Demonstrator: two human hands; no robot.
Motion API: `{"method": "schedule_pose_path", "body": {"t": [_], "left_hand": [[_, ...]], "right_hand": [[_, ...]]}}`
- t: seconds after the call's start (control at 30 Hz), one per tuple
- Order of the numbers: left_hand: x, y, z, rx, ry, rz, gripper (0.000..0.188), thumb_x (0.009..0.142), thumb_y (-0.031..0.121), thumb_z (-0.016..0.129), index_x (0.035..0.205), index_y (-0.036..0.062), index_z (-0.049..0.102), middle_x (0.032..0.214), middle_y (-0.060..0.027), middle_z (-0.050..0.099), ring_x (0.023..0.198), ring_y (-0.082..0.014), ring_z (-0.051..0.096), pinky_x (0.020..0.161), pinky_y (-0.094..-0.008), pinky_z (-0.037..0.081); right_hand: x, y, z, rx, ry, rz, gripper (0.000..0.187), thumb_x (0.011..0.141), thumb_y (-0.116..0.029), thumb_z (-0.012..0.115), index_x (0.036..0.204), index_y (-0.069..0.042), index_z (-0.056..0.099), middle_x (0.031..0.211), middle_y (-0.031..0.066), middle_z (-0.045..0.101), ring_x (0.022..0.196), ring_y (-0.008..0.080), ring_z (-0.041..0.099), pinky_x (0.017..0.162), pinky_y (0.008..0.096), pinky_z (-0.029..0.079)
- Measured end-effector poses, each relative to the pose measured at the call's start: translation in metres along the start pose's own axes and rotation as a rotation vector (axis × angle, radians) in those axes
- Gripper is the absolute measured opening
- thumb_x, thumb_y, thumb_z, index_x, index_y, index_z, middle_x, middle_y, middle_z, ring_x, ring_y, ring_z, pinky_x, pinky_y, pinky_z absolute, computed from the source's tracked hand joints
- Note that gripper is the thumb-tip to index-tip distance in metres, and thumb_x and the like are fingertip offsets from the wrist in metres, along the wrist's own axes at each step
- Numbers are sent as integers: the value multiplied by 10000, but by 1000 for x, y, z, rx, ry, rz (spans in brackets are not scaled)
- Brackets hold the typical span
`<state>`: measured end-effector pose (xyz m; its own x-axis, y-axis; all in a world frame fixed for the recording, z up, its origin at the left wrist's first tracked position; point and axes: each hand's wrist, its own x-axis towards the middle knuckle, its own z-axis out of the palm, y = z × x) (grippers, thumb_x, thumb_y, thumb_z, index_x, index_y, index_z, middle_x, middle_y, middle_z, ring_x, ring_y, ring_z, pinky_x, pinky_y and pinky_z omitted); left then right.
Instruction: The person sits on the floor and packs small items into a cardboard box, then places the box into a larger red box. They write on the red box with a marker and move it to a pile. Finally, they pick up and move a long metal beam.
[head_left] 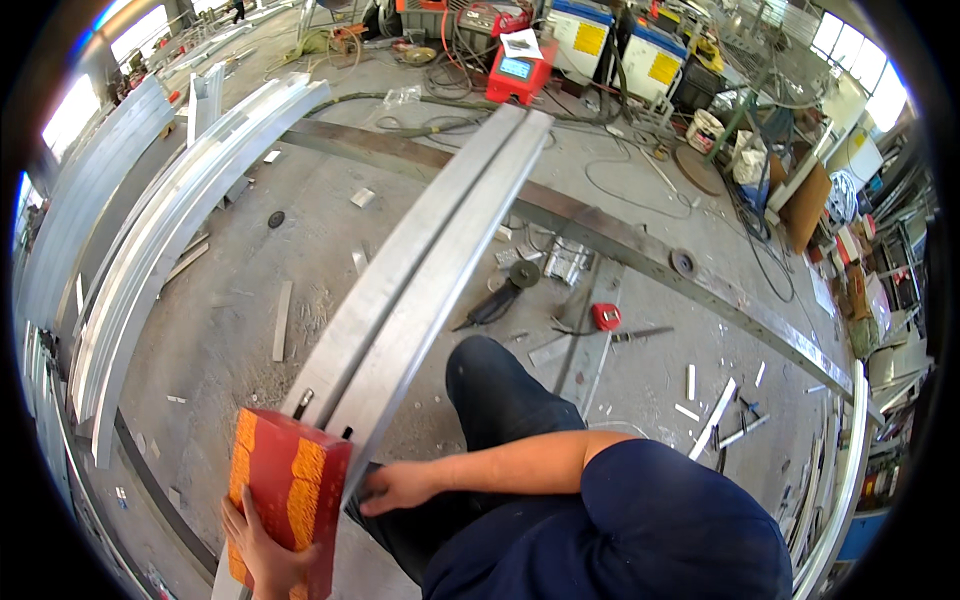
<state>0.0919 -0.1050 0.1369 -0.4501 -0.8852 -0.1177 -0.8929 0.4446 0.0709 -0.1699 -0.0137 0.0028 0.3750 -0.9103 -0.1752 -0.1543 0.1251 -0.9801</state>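
A long silver metal profile (440,250) with a dark groove down its length slants away in front of me. Against its near end stands a red block (285,455) with rough orange patches; what it is made of I cannot tell. My left hand (265,555) grips the block's near part, thumb on the right and fingers at its left edge. Beside the profile's right edge, close to my leg, is my right hand (400,487). Its fingers are bent, and whatever they hold is hidden. Two small dark pieces (304,403) stick up where block and profile meet.
More silver profiles (190,220) are stacked at left. A steel beam (640,240) crosses the floor. An angle grinder (500,295), a red tape measure (606,316) and metal offcuts lie right of the profile. A red machine (520,72) with cables stands far back.
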Motion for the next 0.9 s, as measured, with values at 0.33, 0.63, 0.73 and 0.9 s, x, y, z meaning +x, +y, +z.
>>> {"method": "schedule_pose_path", "body": {"t": [0.33,0.63,0.73,0.9], "left_hand": [[5,-10,-6,-121,-101,84,1349,520,522,883,1578,185,117,1542,-388,121,1419,-581,151,1161,-636,192],[18,-22,-13,-434,-309,-102,1288,561,512,849,1572,166,130,1510,-357,160,1410,-534,179,1175,-605,160],[66,-61,2,-1057,-354,-355,998,714,356,729,1541,80,245,1395,-314,427,1341,-444,405,1155,-513,289],[136,-24,-54,-596,-986,-686,774,971,584,326,1540,60,312,1490,-157,454,1359,-314,461,1138,-470,326]], "right_hand": [[58,-22,31,795,-416,415,466,908,-366,729,1299,-178,557,974,-68,600,833,62,525,689,224,431],[40,-44,40,1099,-225,579,877,827,-381,812,1532,-182,331,1544,-22,386,1461,196,256,1130,434,300],[45,-40,52,1202,-156,612,963,722,-458,876,1513,-219,381,1525,-30,400,1377,170,322,1089,366,305],[56,-64,52,1261,-72,789,826,835,-416,790,1522,-193,389,1565,-71,370,1450,117,255,1155,319,195]]}}
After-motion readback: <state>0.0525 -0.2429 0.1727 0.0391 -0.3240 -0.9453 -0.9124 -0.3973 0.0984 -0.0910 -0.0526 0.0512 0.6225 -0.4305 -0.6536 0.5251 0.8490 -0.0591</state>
